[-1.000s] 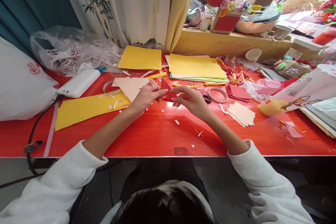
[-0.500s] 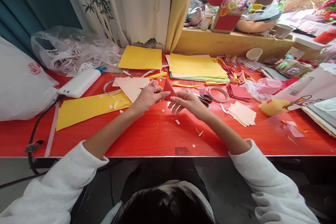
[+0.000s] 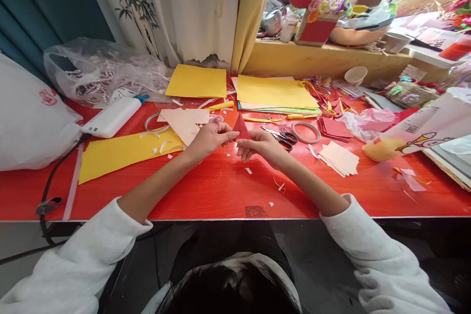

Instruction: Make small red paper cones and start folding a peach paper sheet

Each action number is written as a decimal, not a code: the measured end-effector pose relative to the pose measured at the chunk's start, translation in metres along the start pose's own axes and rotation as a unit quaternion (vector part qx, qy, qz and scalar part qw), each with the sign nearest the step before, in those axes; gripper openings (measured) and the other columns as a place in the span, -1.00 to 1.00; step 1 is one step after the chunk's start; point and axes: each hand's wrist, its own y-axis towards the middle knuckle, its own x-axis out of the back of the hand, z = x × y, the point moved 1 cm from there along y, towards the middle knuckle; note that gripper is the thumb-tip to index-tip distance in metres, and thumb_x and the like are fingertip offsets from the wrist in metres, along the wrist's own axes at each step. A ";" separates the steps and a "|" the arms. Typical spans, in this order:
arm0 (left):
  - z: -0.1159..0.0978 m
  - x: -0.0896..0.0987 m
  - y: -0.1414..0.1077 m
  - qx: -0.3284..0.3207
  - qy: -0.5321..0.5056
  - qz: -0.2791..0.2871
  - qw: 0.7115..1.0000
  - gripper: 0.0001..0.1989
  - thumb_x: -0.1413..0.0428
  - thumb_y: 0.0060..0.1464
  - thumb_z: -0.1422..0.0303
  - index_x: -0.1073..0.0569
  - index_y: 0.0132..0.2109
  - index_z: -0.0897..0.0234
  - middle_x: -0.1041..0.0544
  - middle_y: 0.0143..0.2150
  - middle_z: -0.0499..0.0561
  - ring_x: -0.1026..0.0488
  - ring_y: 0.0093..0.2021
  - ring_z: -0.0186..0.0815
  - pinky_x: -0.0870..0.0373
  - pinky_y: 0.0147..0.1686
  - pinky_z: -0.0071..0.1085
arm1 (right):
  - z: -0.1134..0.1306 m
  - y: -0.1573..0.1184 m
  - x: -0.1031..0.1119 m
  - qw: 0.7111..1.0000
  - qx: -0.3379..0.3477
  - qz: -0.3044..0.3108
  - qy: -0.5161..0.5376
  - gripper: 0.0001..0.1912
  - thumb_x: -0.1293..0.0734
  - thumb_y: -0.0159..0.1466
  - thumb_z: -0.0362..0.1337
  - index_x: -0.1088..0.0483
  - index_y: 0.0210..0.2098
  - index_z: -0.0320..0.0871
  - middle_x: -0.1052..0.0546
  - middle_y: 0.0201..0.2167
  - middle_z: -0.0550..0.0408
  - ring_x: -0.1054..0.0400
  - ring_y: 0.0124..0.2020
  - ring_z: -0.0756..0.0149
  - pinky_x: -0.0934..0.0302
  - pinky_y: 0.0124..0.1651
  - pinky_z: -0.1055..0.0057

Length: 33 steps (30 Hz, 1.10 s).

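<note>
Red tabletop (image 3: 206,191) below; left of the scissors (image 3: 284,135), our fingers (image 3: 230,135) pinch paper (image 3: 242,128), likely light, crushable; we'd grip edges.

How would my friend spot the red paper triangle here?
Start at the red table, then find the left hand and right hand. They hold the red paper triangle; its pointed tip sets it apart from the flat red sheets stacked farther right.

The folded paper (image 3: 241,126) in the grip looks matt and smooth. Below it, the table (image 3: 221,186) is glossy. Just right of the grip, scissors (image 3: 280,135) combine shiny metal with smooth plastic; well left, the clear bag (image 3: 128,59) is crinkled plastic.
</note>
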 end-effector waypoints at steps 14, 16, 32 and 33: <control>-0.001 -0.001 0.000 0.006 -0.030 0.001 1.000 -0.62 -0.15 0.02 0.09 -0.34 -0.53 0.29 -0.31 -0.58 -0.10 -0.24 -0.44 -0.38 -0.20 -0.26 -0.36 | 0.004 -0.002 -0.001 0.999 0.031 -0.013 -0.032 -0.63 -0.45 0.10 -0.09 -0.37 -0.25 -0.21 -0.52 -0.50 0.13 -0.43 -0.58 0.41 -0.37 -0.46 0.44; 0.000 0.000 0.000 0.005 -0.045 -0.012 0.999 -0.63 -0.15 0.03 0.09 -0.33 -0.52 0.29 -0.31 -0.58 -0.11 -0.25 -0.46 -0.40 -0.22 -0.19 -0.34 | 0.006 -0.003 0.001 0.995 0.090 -0.026 -0.045 -0.51 -0.47 0.09 -0.14 -0.29 -0.06 -0.14 -0.51 -0.42 0.17 -0.45 -0.53 0.41 -0.39 -0.40 0.42; -0.006 0.003 0.000 -0.008 -0.181 0.034 0.983 -0.71 -0.20 0.03 0.15 -0.47 -0.34 0.34 -0.40 -0.45 -0.07 -0.33 -0.43 -0.45 -0.26 -0.38 -0.48 | 0.007 -0.006 0.011 0.948 0.250 -0.036 -0.193 -0.84 -0.31 0.26 -0.31 -0.50 -0.19 -0.12 -0.57 -0.33 0.12 -0.51 -0.31 0.36 -0.44 -0.29 0.41; -0.007 0.002 -0.001 -0.014 -0.182 0.044 0.982 -0.73 -0.21 0.02 0.18 -0.48 -0.32 0.35 -0.41 -0.43 -0.06 -0.34 -0.40 -0.44 -0.28 -0.35 -0.48 | 0.008 -0.007 0.011 0.941 0.264 -0.049 -0.205 -0.86 -0.31 0.25 -0.32 -0.51 -0.22 -0.12 -0.57 -0.37 0.13 -0.49 -0.37 0.39 -0.43 -0.31 0.42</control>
